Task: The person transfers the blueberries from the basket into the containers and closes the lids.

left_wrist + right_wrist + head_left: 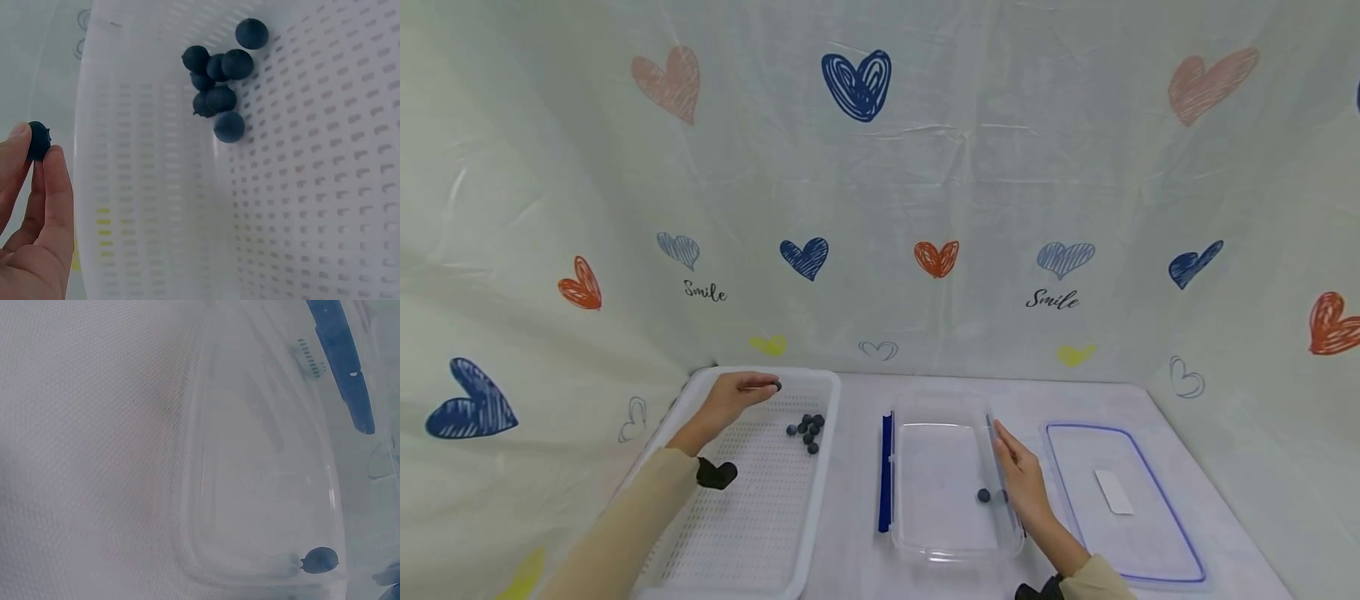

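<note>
Between thumb and fingertips my left hand (733, 402) pinches a single blueberry (39, 141), held above the far end of a white perforated basket (833, 467). Several more blueberries (220, 99) lie clustered in that basket, by its right wall in the head view. My right hand (1024, 479) rests along the right side of a clear plastic container (955, 546), its fingers fairly straight against the wall; the right wrist view does not show this hand. Inside the container, near that same side, sits one blueberry (983, 495).
A blue latch flap (886, 475) hangs out from the container's left side. To the right, a clear lid with a blue seal (1127, 500) lies flat on the white table (857, 500), a white label on it. Behind stands a heart-printed curtain (970, 325).
</note>
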Tool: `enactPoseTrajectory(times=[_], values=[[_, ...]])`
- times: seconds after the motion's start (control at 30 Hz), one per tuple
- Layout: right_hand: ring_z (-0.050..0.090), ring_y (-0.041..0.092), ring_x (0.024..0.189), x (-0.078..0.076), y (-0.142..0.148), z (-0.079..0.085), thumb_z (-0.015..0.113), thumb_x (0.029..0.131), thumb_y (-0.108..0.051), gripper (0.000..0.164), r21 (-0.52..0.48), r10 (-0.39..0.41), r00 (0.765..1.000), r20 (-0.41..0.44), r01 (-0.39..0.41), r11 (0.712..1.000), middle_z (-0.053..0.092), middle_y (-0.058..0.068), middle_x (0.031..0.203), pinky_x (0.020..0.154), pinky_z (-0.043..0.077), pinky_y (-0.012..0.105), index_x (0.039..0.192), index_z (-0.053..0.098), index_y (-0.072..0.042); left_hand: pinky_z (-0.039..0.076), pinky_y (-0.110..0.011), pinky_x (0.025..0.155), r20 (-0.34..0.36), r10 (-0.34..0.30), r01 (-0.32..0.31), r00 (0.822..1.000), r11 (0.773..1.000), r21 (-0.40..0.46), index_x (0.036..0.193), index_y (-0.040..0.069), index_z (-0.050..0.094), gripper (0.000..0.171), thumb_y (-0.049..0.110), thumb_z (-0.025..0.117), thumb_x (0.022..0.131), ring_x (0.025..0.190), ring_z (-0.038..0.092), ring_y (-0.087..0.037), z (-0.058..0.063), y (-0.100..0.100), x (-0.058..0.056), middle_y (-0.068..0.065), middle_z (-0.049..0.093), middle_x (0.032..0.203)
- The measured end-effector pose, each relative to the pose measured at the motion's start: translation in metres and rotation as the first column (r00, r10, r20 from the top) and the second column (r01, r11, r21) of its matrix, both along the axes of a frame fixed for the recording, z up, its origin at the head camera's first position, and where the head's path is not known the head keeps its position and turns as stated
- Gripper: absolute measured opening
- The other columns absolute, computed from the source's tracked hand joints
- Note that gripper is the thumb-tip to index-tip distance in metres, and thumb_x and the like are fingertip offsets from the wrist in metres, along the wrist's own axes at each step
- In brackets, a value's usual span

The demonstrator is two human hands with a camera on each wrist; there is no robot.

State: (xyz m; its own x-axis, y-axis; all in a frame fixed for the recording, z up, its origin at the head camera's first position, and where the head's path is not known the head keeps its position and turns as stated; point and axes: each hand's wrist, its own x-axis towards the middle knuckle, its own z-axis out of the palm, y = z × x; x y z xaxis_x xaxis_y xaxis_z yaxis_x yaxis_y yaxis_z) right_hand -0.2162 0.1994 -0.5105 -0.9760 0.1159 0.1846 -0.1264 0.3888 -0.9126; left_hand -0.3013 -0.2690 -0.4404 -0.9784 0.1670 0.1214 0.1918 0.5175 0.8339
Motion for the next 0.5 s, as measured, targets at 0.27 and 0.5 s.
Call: enactPoseTrajectory(times=[0.27,0.5], values=[[0.034,0.028,0.129,0.001,0.0,0.0,0.044,0.098,-0.028,0.047,0.002,0.016,1.0,-0.005,-0.016,1.0,0.037,0.011,0.142,0.1,0.033,0.041,0.139,0.039,-0.006,0.046,-0.043,0.09,0.044,-0.095,0.092,0.994,0.993,0.079,0.121,0.003,0.058,0.042,0.027,0.063,0.088,0.108,0.056,-0.03,0.019,0.025,0.008,-0.016,0.059,0.119],[0.034,0.027,0.13,0.0,0.0,0.0,0.045,0.098,-0.028,0.046,-0.014,0.007,1.0,0.004,-0.007,1.0,0.038,0.01,0.141,0.101,0.032,0.038,0.139,0.039,-0.006,0.046,-0.042,0.09,0.049,-0.137,0.131,0.989,0.986,0.107,0.12,0.005,0.06,0.039,0.026,0.064,0.087,0.105,0.058,-0.025,0.033,0.05,0.012,-0.012,0.06,0.118]])
